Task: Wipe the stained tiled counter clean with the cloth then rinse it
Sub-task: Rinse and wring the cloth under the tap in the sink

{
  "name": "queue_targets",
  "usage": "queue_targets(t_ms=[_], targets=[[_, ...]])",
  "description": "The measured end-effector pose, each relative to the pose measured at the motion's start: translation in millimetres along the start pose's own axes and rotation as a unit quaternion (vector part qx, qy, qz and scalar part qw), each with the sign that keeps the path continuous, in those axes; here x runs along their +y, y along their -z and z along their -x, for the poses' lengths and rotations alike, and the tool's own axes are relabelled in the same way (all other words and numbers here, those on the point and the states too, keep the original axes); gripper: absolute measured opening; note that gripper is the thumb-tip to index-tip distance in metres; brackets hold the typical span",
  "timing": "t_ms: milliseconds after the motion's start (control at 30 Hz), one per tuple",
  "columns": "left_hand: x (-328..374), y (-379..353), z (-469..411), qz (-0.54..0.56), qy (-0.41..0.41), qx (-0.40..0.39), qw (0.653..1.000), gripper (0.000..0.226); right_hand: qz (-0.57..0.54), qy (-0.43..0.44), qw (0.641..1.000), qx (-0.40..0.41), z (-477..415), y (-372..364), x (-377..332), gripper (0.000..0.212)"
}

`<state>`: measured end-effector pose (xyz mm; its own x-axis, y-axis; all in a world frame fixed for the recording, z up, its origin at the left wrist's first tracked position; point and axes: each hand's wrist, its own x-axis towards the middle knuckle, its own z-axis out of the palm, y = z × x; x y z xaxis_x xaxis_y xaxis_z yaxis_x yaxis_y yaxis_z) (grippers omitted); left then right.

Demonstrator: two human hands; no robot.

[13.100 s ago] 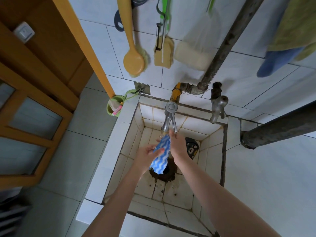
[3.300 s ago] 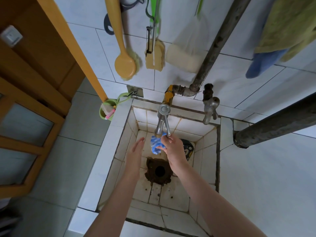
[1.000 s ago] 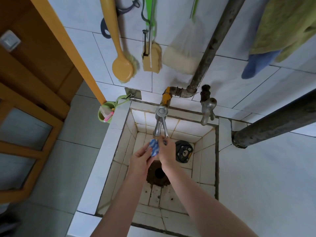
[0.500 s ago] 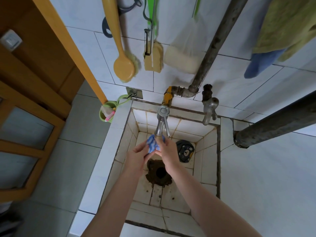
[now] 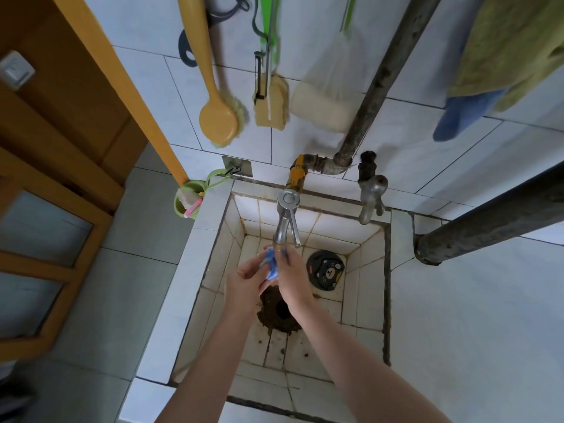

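A bunched blue-and-white cloth (image 5: 271, 265) sits between both my hands, just under the spout of the steel tap (image 5: 285, 222). My left hand (image 5: 245, 283) grips it from the left and my right hand (image 5: 291, 277) grips it from the right. Most of the cloth is hidden by my fingers. Both hands hang over the dark rusty drain (image 5: 279, 312) of the sunken tiled sink (image 5: 351, 306). The white tiled counter (image 5: 476, 331) lies to the right of the sink.
A second old tap (image 5: 370, 198) is on the back wall. A round black drain cover (image 5: 325, 270) lies in the sink's right corner. Brushes and a sponge hang above; a green cup (image 5: 189, 199) hangs at left. A thick dark pipe (image 5: 494, 221) crosses at right.
Both hands stay together on the cloth under the tap, kneading it; they have shifted slightly lower and the cloth is more hidden. Earlier, the left hand had let go and then returned.
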<state>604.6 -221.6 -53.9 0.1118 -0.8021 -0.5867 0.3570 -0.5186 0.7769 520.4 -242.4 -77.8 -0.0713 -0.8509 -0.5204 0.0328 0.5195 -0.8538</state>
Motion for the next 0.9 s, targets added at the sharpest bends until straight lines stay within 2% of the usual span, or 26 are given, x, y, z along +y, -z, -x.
queue_targets(t_ms=[67,100,167,233,267,333,400,533,600,667,767,833,900], targets=[[-2,3,0,-0.021,0.003,-0.006,1.0,0.028,0.056,0.001,0.997,0.053,-4,4,0,0.02],[-2,4,0,-0.02,0.001,-0.004,1.0,0.029,0.041,0.001,0.998,0.044,-3,6,0,0.02],[-1,7,-2,-0.005,-0.01,0.003,1.0,0.03,-0.036,0.007,0.999,-0.038,4,11,-2,0.024],[-1,9,-4,-0.003,-0.019,0.011,1.0,0.032,-0.127,-0.006,0.983,-0.129,7,15,3,0.039],[-2,10,-5,-0.01,-0.022,0.013,1.0,0.032,-0.149,-0.011,0.978,-0.149,8,15,5,0.043],[-5,10,-5,-0.035,-0.027,0.008,0.999,0.031,-0.107,-0.008,0.986,-0.125,9,10,4,0.031],[-7,10,-4,-0.058,-0.036,-0.005,0.998,0.029,-0.025,0.02,0.998,-0.055,7,9,1,0.018],[-8,12,-6,-0.114,-0.055,0.004,0.992,0.025,0.012,0.04,0.999,0.034,0,13,-2,0.02],[-9,11,-5,-0.137,-0.079,0.023,0.987,0.024,0.009,0.038,0.999,0.013,1,14,-3,0.02],[-10,13,-6,-0.154,-0.103,0.049,0.982,0.026,-0.016,0.049,0.998,-0.041,7,12,-2,0.019],[-12,10,-4,-0.146,-0.107,0.044,0.983,0.028,-0.123,0.021,0.987,-0.098,13,8,1,0.026],[-14,7,-1,-0.135,-0.102,0.035,0.985,0.028,-0.12,0.0,0.989,-0.085,11,5,1,0.023],[-15,5,1,-0.122,-0.1,0.024,0.987,0.029,-0.07,-0.012,0.997,-0.041,7,3,-3,0.02]])
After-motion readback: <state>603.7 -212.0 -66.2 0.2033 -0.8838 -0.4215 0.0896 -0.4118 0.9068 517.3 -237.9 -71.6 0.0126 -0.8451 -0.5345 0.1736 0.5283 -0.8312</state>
